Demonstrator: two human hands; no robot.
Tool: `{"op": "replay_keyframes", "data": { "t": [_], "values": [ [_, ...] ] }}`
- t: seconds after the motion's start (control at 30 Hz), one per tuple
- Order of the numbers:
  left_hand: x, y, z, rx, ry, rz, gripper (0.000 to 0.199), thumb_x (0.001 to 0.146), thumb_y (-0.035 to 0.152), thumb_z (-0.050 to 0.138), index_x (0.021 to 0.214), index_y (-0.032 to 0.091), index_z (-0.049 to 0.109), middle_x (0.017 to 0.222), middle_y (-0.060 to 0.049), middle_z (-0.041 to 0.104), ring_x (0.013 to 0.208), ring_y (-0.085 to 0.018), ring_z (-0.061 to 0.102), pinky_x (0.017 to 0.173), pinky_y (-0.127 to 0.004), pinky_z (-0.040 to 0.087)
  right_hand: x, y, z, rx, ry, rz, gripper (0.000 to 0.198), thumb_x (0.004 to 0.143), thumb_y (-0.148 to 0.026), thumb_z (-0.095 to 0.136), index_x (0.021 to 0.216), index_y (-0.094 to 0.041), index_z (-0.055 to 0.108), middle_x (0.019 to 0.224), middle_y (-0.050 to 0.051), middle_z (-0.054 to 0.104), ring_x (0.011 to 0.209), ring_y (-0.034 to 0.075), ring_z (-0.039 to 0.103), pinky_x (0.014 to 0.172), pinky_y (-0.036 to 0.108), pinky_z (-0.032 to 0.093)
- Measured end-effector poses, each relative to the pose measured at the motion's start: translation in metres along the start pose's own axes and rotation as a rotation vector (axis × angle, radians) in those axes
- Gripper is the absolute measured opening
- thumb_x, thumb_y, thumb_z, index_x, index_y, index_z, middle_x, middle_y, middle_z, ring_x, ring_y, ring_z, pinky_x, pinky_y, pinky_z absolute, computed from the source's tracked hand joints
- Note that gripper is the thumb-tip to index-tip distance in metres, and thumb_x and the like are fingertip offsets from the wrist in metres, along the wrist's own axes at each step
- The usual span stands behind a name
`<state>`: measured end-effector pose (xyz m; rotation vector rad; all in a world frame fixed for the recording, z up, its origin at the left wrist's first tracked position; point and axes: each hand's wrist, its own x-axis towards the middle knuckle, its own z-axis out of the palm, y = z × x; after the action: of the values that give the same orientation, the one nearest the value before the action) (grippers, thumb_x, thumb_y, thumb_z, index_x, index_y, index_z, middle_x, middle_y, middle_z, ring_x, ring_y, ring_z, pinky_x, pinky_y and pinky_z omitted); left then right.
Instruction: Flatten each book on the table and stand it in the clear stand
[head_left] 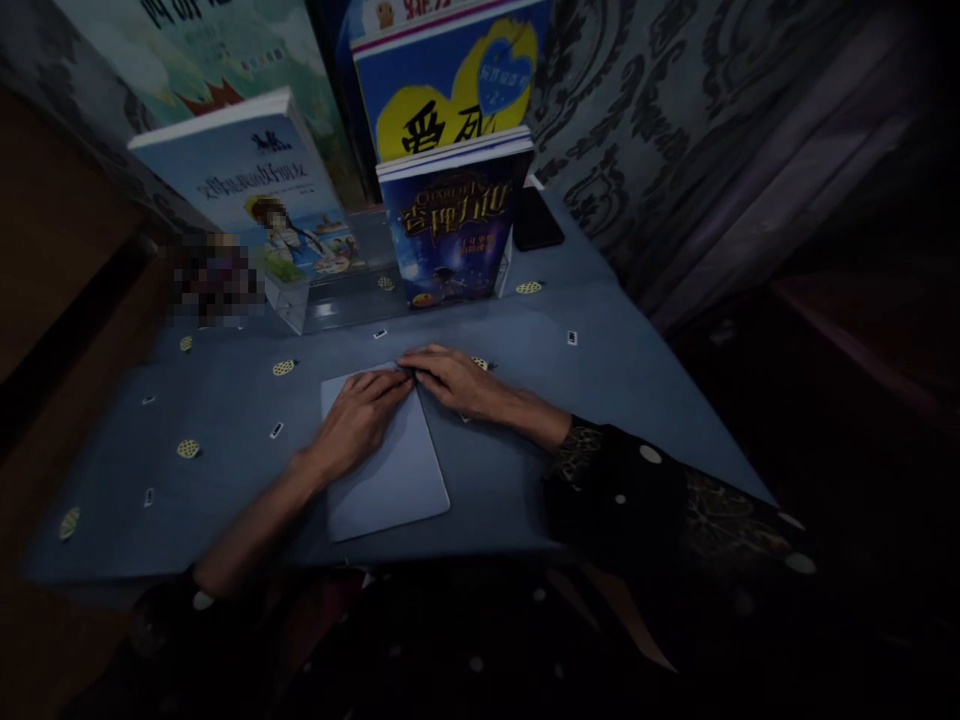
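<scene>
A thin, pale blue-grey booklet or folded sheet (pixel 390 480) with a rounded lower right corner lies flat on the table near its front edge; I cannot tell which it is. Across its upper part rests my left hand (pixel 364 410), fingers stretched together toward the top right corner. My right hand (pixel 450 378) comes in from the right, its extended fingers reaching that same corner and meeting the left fingertips. Both hands are open and lie flat. The fingers cover the corner, so what is directly under them is hidden.
Behind the hands, clear stands hold a light-blue children's book (pixel 247 200), a dark-blue book (pixel 454 235) and a yellow-and-blue book (pixel 450 90). A dark flat device (pixel 538 220) lies at the back right. The patterned blue tablecloth (pixel 615 400) ends before a curtain.
</scene>
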<state>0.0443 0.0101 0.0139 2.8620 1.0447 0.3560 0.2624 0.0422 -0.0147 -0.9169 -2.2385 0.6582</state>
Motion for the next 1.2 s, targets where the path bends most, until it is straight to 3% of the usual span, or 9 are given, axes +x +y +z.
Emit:
{"op": "replay_keyframes", "data": {
  "t": [0.13, 0.33, 0.47, 0.57, 0.73, 0.97, 1.2],
  "values": [
    [-0.005, 0.003, 0.001, -0.065, 0.011, 0.071, 0.043, 0.098, 0.011, 0.046, 0.137, 0.023, 0.059, 0.133, -0.008, 0.066, 0.124, -0.025, 0.057, 0.103, -0.047, 0.047, 0.0, 0.001, -0.001, -0.028, -0.025, -0.03, 0.039, 0.098, -0.011, 0.043, 0.131, -0.016, 0.065, 0.131, 0.012, 0.068, 0.129, 0.023, 0.057, 0.11, 0.045, 0.048],
    [-0.008, 0.013, 0.0, 0.046, 0.029, 0.075, 0.044, 0.096, 0.006, 0.047, 0.138, 0.017, 0.058, 0.133, -0.012, 0.067, 0.127, -0.027, 0.057, 0.102, -0.048, 0.046, -0.005, 0.008, 0.001, -0.117, -0.069, -0.096, 0.037, 0.098, -0.011, 0.047, 0.13, -0.015, 0.065, 0.141, 0.012, 0.063, 0.139, 0.025, 0.051, 0.115, 0.051, 0.042],
    [-0.01, 0.015, -0.008, -0.049, -0.014, 0.124, 0.043, 0.098, 0.009, 0.047, 0.139, 0.021, 0.057, 0.133, -0.009, 0.067, 0.128, -0.025, 0.058, 0.1, -0.047, 0.048, -0.013, 0.01, 0.003, -0.168, -0.071, -0.127, 0.039, 0.1, -0.013, 0.045, 0.135, -0.016, 0.061, 0.146, 0.011, 0.058, 0.145, 0.025, 0.043, 0.116, 0.053, 0.04],
    [-0.012, 0.02, -0.013, -0.071, -0.065, 0.157, 0.042, 0.099, 0.009, 0.046, 0.137, 0.021, 0.058, 0.134, -0.008, 0.067, 0.129, -0.023, 0.057, 0.101, -0.045, 0.048, -0.016, 0.01, 0.004, -0.205, -0.089, -0.151, 0.041, 0.099, -0.012, 0.045, 0.136, -0.018, 0.059, 0.147, 0.01, 0.058, 0.144, 0.025, 0.045, 0.114, 0.054, 0.041],
    [-0.015, 0.032, -0.013, 0.073, -0.1, 0.118, 0.045, 0.094, 0.004, 0.046, 0.137, 0.015, 0.058, 0.137, -0.012, 0.065, 0.13, -0.027, 0.057, 0.105, -0.049, 0.046, -0.019, 0.012, 0.005, -0.256, -0.079, -0.171, 0.045, 0.099, -0.012, 0.044, 0.141, -0.021, 0.054, 0.151, 0.007, 0.055, 0.145, 0.025, 0.043, 0.114, 0.055, 0.039],
    [-0.03, 0.035, -0.014, -0.05, -0.096, 0.169, 0.041, 0.098, 0.007, 0.043, 0.135, 0.018, 0.058, 0.142, -0.009, 0.062, 0.138, -0.021, 0.052, 0.112, -0.047, 0.044, -0.044, -0.002, -0.001, -0.241, -0.121, -0.218, 0.041, 0.101, -0.019, 0.043, 0.139, -0.015, 0.055, 0.148, 0.011, 0.057, 0.144, 0.024, 0.044, 0.117, 0.052, 0.036],
    [-0.03, 0.053, -0.02, 0.07, -0.177, 0.134, 0.05, 0.092, 0.0, 0.044, 0.139, 0.013, 0.054, 0.143, -0.013, 0.06, 0.139, -0.027, 0.051, 0.112, -0.051, 0.044, -0.049, -0.011, -0.003, -0.251, -0.141, -0.19, 0.042, 0.1, -0.017, 0.043, 0.141, -0.016, 0.054, 0.15, 0.01, 0.056, 0.144, 0.025, 0.044, 0.116, 0.054, 0.035]
  ]
}}
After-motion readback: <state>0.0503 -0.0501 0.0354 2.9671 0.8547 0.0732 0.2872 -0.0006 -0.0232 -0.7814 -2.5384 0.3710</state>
